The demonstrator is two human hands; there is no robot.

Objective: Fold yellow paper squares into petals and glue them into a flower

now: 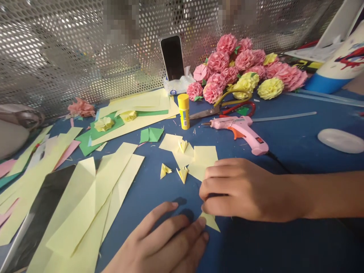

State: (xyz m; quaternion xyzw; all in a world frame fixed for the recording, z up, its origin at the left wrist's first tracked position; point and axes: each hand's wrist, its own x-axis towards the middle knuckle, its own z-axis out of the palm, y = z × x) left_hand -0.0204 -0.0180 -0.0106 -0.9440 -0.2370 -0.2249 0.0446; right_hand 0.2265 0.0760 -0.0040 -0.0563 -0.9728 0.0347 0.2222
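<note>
Between my hands a small piece of pale yellow paper point(211, 221) lies on the blue tabletop, folded to a point at its right end. My right hand point(227, 189) is closed over its upper part, fingers curled and pressed down on it. My left hand point(170, 239) lies spread at the bottom, with fingertips touching the paper's left edge. Just above are small folded yellow pieces point(182, 174) with pointed tips, and several flat yellow squares point(203, 159). The part of the paper under my right fingers is hidden.
A yellow glue stick point(183, 112) stands upright beside scissors point(216, 109) and a pink glue gun point(241, 131). Pink paper flowers point(218, 60) are heaped behind. A phone point(173, 57) leans upright at the back. Yellow paper strips point(93, 212) cover the left side. A white oval object point(339, 140) lies right.
</note>
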